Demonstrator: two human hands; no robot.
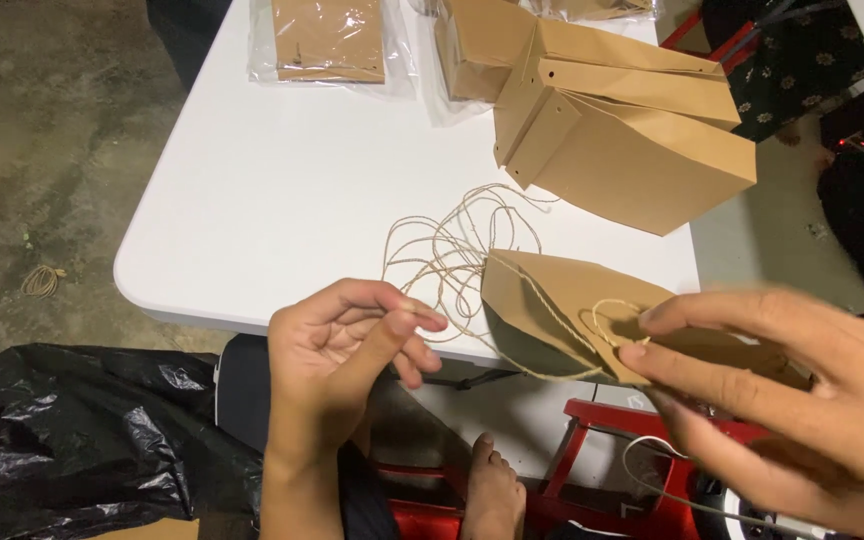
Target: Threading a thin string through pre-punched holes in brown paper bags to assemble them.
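Observation:
My left hand (347,345) is curled just off the front edge of the white table (282,190), thumb and forefinger pinching a thin strand of beige twine (452,250) that loops loosely on the table. My right hand (782,400), blurred, grips a brown paper bag (562,305) by its side, fingers spread over the paper. A piece of twine runs across the bag's open mouth and curls into a small loop near my right fingertips. The bag hangs partly over the table's front edge.
Two finished brown paper bags (622,120) lie at the back right. Flat bags in clear plastic sleeves (330,40) lie at the back. A black plastic sack (82,430) is on the floor at left; a red stool frame (602,470) and my foot (492,490) are below.

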